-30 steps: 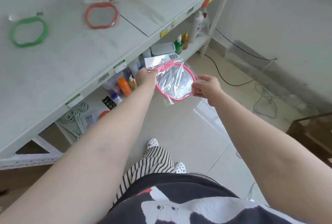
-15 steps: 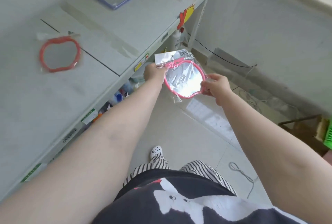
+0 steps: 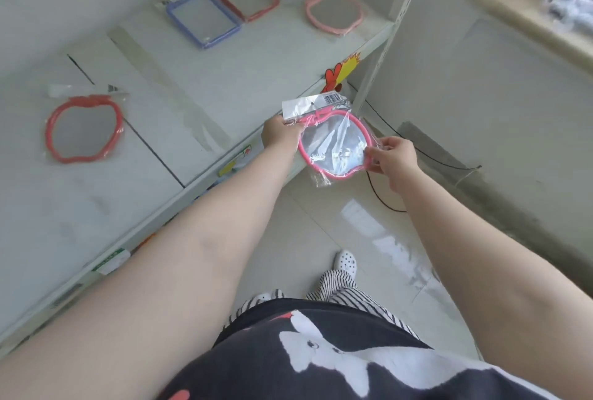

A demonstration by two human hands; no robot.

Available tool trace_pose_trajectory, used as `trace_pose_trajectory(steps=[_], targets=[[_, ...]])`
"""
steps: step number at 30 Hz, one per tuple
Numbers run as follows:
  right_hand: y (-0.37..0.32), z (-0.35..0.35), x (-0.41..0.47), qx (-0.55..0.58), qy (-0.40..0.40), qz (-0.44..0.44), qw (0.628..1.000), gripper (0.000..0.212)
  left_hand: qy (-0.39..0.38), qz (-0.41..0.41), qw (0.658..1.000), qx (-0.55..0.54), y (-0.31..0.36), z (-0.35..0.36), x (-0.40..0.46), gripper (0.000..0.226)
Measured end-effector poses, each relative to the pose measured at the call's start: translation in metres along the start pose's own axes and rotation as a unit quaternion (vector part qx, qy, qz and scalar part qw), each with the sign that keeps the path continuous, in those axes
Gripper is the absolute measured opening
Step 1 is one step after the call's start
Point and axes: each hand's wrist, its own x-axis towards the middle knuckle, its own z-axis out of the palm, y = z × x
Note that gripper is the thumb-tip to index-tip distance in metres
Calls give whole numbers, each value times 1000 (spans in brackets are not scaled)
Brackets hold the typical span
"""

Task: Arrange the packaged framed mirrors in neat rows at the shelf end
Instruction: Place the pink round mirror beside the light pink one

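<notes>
held off the shelf [image 3: 205, 85] edge, pink mirror pack [image 3: 333, 146] pinched between left hand [image 3: 280, 136] at header end and right hand [image 3: 396, 157] fingers [image 3: 373, 155] at opposite rim, long axis across, shelf-end row up-left, nearer left hand.

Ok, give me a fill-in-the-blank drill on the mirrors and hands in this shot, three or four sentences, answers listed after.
1. Both hands hold a packaged mirror with a ____ frame.
2. The left hand grips the packet's top edge, just below its ____ label.
3. At the shelf end, the blue rectangular mirror lies touching a ____ rectangular one.
4. The light pink mirror lies nearest the shelf's white ____; the right hand pinches the packet's other side.

Answers: pink; barcode; red; upright
</notes>
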Motion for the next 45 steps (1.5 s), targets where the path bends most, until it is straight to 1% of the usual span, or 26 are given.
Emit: trace_pose_trajectory(steps=[2, 5, 8, 10, 13, 16, 21, 25, 29, 33, 38, 40, 42, 45], targets=[[-15, -9, 28, -12, -14, -13, 1000, 21, 20, 0, 1000, -13, 19, 14, 3, 14], [-38, -25, 63, -43, -32, -25, 998, 14, 46, -6, 999, -28, 41, 37, 7, 14], [-61, -35, 91, -62, -60, -42, 995, 20, 68, -23, 996, -50, 57, 51, 11, 8], [-74, -34, 107, -63, -80, -52, 993, 14, 87, -21, 995, -48, 66, 56, 18, 9], [-94, -22, 125, -54, -112, -51, 991, 19, 121, -21, 991, -44, 79, 55, 40, 14], [-114, -7, 142, -57, -131, -60, 988, 18, 146, -22, 988, -49, 90, 53, 69, 17], [-141, 20, 179, -103, -129, -92, 982, 13, 174, -36, 983, -45, 108, 48, 115, 17], [-162, 45, 212, -125, -124, -98, 979, 13, 174, -45, 982, -49, 124, 46, 158, 21], [-179, 72, 237, -127, -131, -93, 979, 18, 185, -49, 981, -42, 135, 39, 192, 25], [-181, 97, 253, -125, -134, -83, 979, 17, 200, -50, 978, -25, 141, 30, 216, 29], [-187, 111, 269, -140, -130, -75, 979, 11, 201, -68, 977, 7, 143, 26, 238, 37], [-188, 112, 275, -160, -127, -83, 975, 8, 200, -74, 977, 23, 144, 27, 244, 35], [-188, 114, 277, -190, -125, -96, 969, 12, 196, -83, 976, 37, 144, 28, 250, 29], [-187, 120, 280, -235, -120, -118, 957, 16, 196, -83, 975, 63, 142, 28, 254, 27]])
